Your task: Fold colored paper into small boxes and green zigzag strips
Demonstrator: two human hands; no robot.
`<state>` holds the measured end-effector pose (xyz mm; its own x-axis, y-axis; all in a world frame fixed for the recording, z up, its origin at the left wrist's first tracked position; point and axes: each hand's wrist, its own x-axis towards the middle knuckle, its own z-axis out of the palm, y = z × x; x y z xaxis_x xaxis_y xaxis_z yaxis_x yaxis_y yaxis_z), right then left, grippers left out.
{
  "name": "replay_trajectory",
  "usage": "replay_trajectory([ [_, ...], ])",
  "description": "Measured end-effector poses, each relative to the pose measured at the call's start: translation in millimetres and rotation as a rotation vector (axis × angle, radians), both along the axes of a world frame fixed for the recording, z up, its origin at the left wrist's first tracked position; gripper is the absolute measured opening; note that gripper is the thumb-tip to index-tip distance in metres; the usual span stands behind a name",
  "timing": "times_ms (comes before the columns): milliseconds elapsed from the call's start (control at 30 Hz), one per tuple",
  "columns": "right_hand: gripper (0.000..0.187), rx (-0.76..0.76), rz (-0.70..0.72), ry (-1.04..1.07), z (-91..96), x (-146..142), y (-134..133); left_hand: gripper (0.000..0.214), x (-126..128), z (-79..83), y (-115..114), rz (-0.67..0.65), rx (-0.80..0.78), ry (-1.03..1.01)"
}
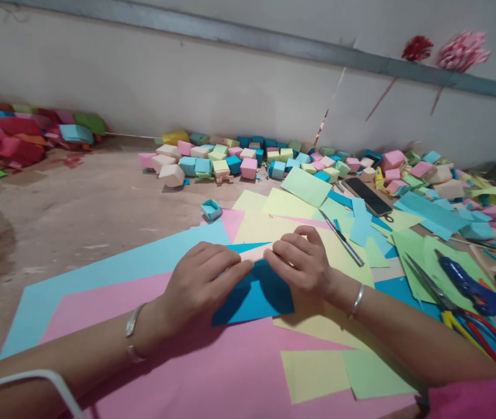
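Observation:
A blue sheet of paper (256, 297) lies on a large pink sheet (213, 372) in front of me, its far edge folded over. My left hand (202, 282) presses on the paper's left part, fingers curled with the tips on the fold. My right hand (302, 262) rests on the right part, its fingers bent and pinching the same folded edge. Each wrist wears a silver bangle.
Loose coloured sheets cover the floor around me. A pen (342, 238), a phone (367, 196), and several scissors (470, 291) lie to the right. A small blue paper box (211, 209) sits ahead, with rows of folded paper boxes (248, 160) along the wall.

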<state>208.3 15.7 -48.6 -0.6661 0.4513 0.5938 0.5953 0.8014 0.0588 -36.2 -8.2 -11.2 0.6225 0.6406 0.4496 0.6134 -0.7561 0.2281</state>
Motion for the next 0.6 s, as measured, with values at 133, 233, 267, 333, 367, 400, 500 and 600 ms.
replay_trajectory([
  [133, 0.022, -0.014, 0.058, -0.005, 0.8, 1.8, -0.6, 0.036, -4.5, -3.7, -1.8, -0.022, 0.075, 0.086],
  [233, 0.02, -0.011, 0.095, -0.092, 5.2, -0.8, -1.2, 0.03, -6.2, -6.7, 1.9, -0.046, 0.05, 0.137],
  [267, 0.02, 0.004, 0.111, -0.131, 6.8, -2.5, -1.7, 0.026, -6.0, -7.8, 3.1, -0.067, 0.033, 0.142],
  [333, 0.024, 0.042, 0.135, -0.195, 9.3, -6.6, -2.6, 0.021, -4.2, -9.2, 4.7, -0.103, -0.019, 0.158],
  [367, 0.026, 0.055, 0.146, -0.221, 10.2, -8.6, -3.1, 0.02, -2.7, -9.5, 5.0, -0.114, -0.057, 0.182],
  [400, 0.028, 0.058, 0.156, -0.244, 10.8, -10.6, -3.7, 0.021, -0.9, -9.4, 5.0, -0.119, -0.097, 0.209],
  [500, 0.031, -0.001, 0.155, -0.306, 11.8, -15.2, -7.6, 0.023, 3.7, -7.7, 3.1, -0.127, -0.198, 0.267],
  [600, 0.025, -0.114, 0.066, -0.374, 13.1, -18.8, -18.6, 0.02, 4.6, -6.3, -0.9, -0.096, -0.287, 0.244],
])
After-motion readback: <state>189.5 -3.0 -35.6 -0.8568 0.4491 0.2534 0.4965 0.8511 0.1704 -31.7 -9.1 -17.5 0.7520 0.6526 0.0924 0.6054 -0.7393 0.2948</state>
